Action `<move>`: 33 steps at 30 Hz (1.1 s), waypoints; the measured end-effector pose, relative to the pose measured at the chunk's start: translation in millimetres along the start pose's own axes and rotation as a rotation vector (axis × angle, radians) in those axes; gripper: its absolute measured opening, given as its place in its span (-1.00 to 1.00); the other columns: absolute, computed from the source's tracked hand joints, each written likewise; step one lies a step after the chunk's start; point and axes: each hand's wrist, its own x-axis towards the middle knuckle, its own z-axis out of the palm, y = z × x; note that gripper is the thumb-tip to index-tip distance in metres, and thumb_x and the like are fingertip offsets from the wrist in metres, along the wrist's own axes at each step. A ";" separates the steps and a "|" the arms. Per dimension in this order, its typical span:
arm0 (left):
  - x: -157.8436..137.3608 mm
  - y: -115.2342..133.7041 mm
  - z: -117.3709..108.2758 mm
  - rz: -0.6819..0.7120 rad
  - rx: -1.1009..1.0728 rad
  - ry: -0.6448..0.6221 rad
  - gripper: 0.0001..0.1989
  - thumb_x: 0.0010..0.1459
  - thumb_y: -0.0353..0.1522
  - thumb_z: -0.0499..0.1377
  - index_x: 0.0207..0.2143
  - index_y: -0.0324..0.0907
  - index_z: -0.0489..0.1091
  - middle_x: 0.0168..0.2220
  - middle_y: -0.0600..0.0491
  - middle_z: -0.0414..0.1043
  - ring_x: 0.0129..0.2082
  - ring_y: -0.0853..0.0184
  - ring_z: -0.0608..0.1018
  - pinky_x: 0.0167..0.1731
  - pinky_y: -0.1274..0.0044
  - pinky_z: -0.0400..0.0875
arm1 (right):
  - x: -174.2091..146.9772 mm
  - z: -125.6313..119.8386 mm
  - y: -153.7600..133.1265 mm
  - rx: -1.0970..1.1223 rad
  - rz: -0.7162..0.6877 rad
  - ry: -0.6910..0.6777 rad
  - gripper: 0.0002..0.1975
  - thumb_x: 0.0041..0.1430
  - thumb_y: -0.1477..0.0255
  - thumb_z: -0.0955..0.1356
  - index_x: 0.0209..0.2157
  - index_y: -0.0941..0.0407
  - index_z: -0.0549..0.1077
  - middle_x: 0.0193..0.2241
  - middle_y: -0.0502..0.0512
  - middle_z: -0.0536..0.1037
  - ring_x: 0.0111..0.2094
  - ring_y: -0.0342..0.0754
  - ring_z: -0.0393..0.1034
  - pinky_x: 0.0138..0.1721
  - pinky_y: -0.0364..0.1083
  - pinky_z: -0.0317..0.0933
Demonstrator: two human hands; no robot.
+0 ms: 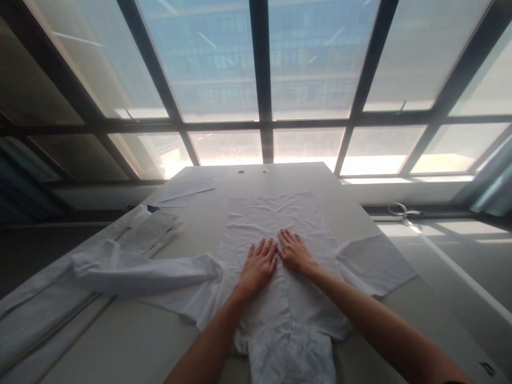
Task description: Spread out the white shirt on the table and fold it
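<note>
So this wrinkled white fabric shirt [276, 210] is lying spread out along the middle of a big, smooth white table [276, 182], facing some dark-framed glass windows [310, 58]. The left hand [259, 262] is pressing on the cloth just left of the centre line, and the right hand [295, 249] is resting right beside it, slightly farther up. Both sets of fingers are lying flat and fairly straight with narrow gaps. Can't tell if the hands are touching each other.

One long sleeve [156, 273] is stretching left towards a heap of rumpled white cloth [148, 232]; the other sleeve [374, 264] is fanning out near the table's right edge. Thin white paper sheets [186, 192] are sitting beyond the heap.
</note>
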 end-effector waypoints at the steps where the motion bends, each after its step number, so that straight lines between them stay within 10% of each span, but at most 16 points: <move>1: 0.0 -0.3 1.1 -0.002 -0.007 0.005 -0.46 0.47 -0.25 -0.16 0.44 -0.07 0.06 0.47 0.03 -0.04 0.46 0.12 0.01 0.38 0.08 -0.05 | 4.8 -1.2 11.2 -0.019 0.013 -0.007 -0.34 0.45 0.21 0.09 0.43 0.25 0.05 0.45 0.25 -0.01 0.46 0.07 -0.21 0.41 0.16 -0.30; 14: 0.6 -3.3 9.8 -0.015 -0.078 0.020 -0.43 0.44 -0.21 -0.13 0.44 -0.04 0.04 0.47 0.06 -0.05 0.47 0.12 -0.02 0.40 0.07 -0.14 | 39.3 -37.7 142.1 -0.192 0.400 0.022 -0.33 0.44 0.24 0.05 0.43 0.31 0.01 0.45 0.34 -0.02 0.45 0.11 -0.19 0.40 0.20 -0.30; 21: 0.9 -3.6 10.7 -0.008 -0.068 0.018 -0.44 0.45 -0.21 -0.13 0.44 -0.04 0.04 0.47 0.04 -0.06 0.47 0.11 -0.03 0.39 0.04 -0.13 | 41.5 -22.3 65.9 -0.112 0.279 0.110 -0.39 0.43 0.35 0.06 0.42 0.29 0.06 0.45 0.33 -0.02 0.46 0.12 -0.23 0.39 0.26 -0.30; 25: -0.2 -3.1 8.1 -0.003 -0.057 0.019 -0.43 0.45 -0.20 -0.14 0.45 -0.04 0.00 0.47 0.02 -0.06 0.47 0.11 -0.03 0.38 0.04 -0.11 | 32.1 -2.9 17.5 0.012 -0.011 0.001 -0.40 0.42 0.36 0.10 0.42 0.25 0.09 0.44 0.27 0.02 0.46 0.06 -0.17 0.40 0.19 -0.23; 33: 2.0 -4.2 9.7 -0.054 -0.067 -0.004 -0.34 0.41 -0.19 -0.11 0.47 -0.24 -0.08 0.48 -0.13 -0.13 0.48 0.14 -0.07 0.40 0.13 -0.14 | 20.8 -2.0 10.4 0.103 -0.290 0.050 -0.50 0.40 0.42 0.19 0.31 0.15 0.32 0.35 0.21 0.28 0.40 -0.01 0.05 0.38 0.09 -0.07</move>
